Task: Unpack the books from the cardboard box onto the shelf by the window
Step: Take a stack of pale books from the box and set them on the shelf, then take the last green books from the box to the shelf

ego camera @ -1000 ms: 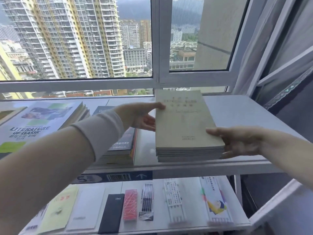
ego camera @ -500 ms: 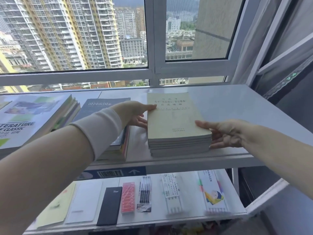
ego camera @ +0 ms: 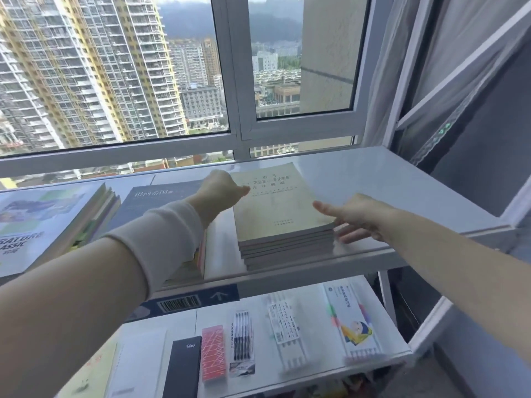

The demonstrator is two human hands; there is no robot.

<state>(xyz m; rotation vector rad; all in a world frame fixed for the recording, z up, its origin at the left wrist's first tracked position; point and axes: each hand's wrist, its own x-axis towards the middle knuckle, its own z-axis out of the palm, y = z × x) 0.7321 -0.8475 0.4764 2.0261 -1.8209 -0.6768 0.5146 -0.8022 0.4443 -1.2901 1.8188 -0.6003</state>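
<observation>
From where I sit, the far left of the top shelf point(ego camera: 373, 173) carries a stack under a "Literature Classic" book point(ego camera: 43, 225), then a navy-covered pile point(ego camera: 161, 202) partly behind my left forearm. My left hand point(ego camera: 221, 191) presses on the left edge of the beige book stack point(ego camera: 275, 208) lying flat near the shelf's front edge, fingers hidden, so I cannot tell that grip's state. My right hand point(ego camera: 359, 218) has its grip spread, fingers against the stack's right side.
</observation>
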